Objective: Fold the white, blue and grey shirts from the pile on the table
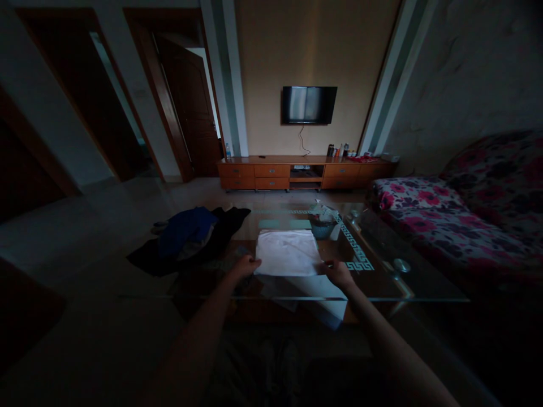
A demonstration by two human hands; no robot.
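A white cloth (287, 252) lies folded on the glass coffee table (382, 271), with a loose part hanging over the near edge. My left hand (245, 265) pinches the fold's near left corner. My right hand (338, 273) grips its near right corner. Both arms reach forward from the bottom of the view.
A pile of blue and black clothes (190, 234) sits on the table's left end. A small basket (322, 226) stands behind the cloth. A floral sofa (458, 215) runs along the right. A wooden cabinet (303, 172) and a wall TV (309, 104) are at the far wall.
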